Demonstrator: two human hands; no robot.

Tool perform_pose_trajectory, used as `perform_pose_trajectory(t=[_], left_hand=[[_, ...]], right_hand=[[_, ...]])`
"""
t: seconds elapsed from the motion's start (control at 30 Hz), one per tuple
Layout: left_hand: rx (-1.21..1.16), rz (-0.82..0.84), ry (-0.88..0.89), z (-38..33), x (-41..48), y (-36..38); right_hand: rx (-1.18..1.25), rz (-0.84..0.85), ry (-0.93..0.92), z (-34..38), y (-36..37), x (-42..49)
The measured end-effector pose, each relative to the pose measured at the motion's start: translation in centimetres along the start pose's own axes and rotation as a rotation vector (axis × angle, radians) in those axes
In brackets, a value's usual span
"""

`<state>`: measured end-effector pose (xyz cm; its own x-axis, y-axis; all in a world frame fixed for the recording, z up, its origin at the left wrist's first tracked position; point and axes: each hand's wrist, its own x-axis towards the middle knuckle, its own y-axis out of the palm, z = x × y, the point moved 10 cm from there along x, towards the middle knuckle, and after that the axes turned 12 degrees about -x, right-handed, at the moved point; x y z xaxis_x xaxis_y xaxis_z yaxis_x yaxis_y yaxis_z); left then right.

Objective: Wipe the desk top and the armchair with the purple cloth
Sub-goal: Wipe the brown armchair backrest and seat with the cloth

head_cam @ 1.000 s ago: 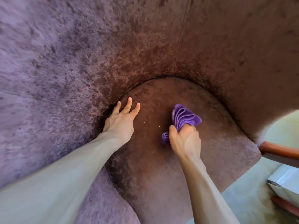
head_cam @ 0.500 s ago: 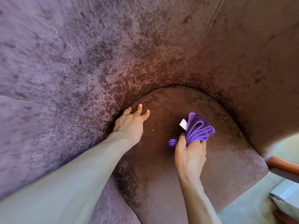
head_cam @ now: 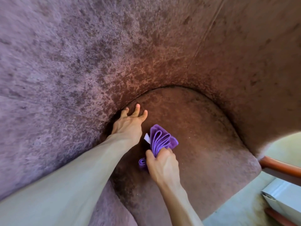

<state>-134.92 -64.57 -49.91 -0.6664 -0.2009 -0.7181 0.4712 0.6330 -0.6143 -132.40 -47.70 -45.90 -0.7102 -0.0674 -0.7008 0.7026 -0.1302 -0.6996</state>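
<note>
The armchair [head_cam: 146, 54] fills nearly the whole view, its curved back and sides covered in worn, mottled velvet that reads mauve on the left and rusty brown toward the right. Its rounded seat cushion [head_cam: 211, 152] is a darker brown, with a deep shadowed crease where it meets the back. At the lower right a strip of pale floor [head_cam: 236, 209] shows, crossed by a reddish wooden rail [head_cam: 280, 167] above a white boxy object [head_cam: 286, 198]. The left hand [head_cam: 128, 126] lies at the seat's left crease, fingers straight and spread. Just beside it the right hand [head_cam: 162, 163] grips the purple cloth [head_cam: 161, 141], bunched in folds over the seat's middle, with a small white tag [head_cam: 147, 138] sticking out. Tiny pale specks [head_cam: 189, 137] dot the cushion nearby.
</note>
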Motion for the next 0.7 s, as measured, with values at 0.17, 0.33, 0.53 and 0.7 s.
perform_pose_trajectory(t=[0.17,0.33,0.53,0.7], left_hand=[[0.000,0.023,-0.024,0.2,0.2,0.0],[-0.006,0.003,-0.019,0.2,0.1,0.1],[0.017,-0.062,0.041,0.3,-0.5,-0.1],[-0.041,-0.078,0.072,0.4,-0.6,-0.3]], right_hand=[[0.063,-0.190,0.135,-2.4,-3.3,0.7],[0.122,-0.076,0.058,-1.9,-2.4,1.3],[0.054,-0.035,-0.081,2.0,-0.8,1.9],[0.047,-0.016,-0.114,2.6,-2.4,3.1]])
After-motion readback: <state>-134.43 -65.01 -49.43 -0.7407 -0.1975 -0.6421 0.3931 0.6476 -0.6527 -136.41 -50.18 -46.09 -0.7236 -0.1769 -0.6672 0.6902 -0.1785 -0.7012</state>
